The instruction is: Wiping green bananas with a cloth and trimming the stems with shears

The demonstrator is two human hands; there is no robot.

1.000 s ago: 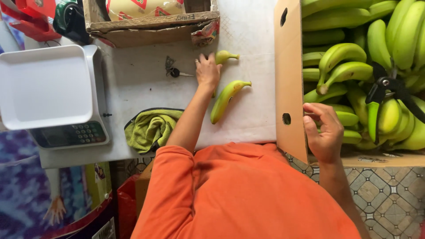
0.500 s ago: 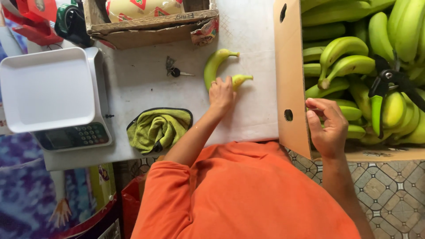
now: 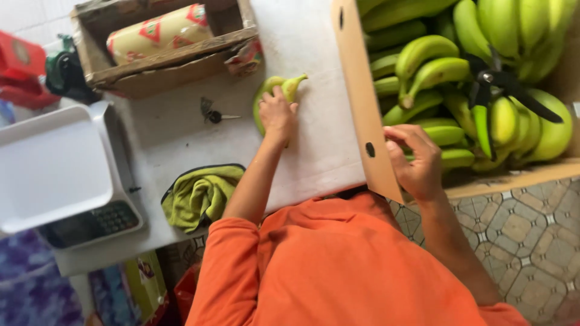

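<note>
Two green bananas [image 3: 266,90] lie side by side on the white table [image 3: 320,54]. My left hand [image 3: 278,116] rests on top of them, fingers closed over the pair. My right hand [image 3: 415,162] is inside the big cardboard box [image 3: 356,90], just past its near wall. Its fingers are curled, touching the green bananas [image 3: 435,66] packed in the box. I cannot see anything in that hand. Black shears [image 3: 495,81] lie on top of the boxed bananas.
A white weighing scale [image 3: 54,163] with a keypad stands at the left. A crumpled green cloth [image 3: 199,196] sits at the table's near edge and keys [image 3: 211,113] lie mid-table. A wooden crate [image 3: 175,63] holding a wrapped roll [image 3: 160,33] stands at the back. Patterned tile floor [image 3: 525,229] lies below the box.
My left hand brought the two separate bananas together and now lies over both, farther from me. My right hand stayed by the box wall.
</note>
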